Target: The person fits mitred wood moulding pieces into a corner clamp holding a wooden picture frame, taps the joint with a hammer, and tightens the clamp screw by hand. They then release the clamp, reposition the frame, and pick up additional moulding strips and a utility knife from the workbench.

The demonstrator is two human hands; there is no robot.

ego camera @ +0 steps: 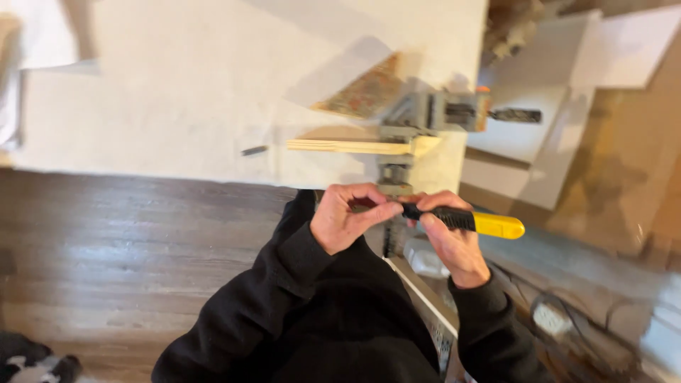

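I see my right hand [454, 245] grasping a yellow-and-black tool [468, 222]; my left hand [346, 216] pinches its tip, below the corner clamp [425, 117] holding wooden strips [347, 145] on the desk [177, 92].

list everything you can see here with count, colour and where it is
tool with handle: 1, black grip with yellow end, held across both hands below the clamp
corner clamp: 1, grey metal with an orange part, at the right edge of the table
wooden strip: 1, pale wood, lying flat and running left from the clamp
patterned triangular piece: 1, brown and speckled, on the table above the strip
small dark pin: 1, dark grey, on the table left of the strip
table: 1, white top, upper left
floor: dark wood planks, lower left
left hand: 1, fingers at the tool's black end
right hand: 1, gripping the black handle
sleeves: 2, black
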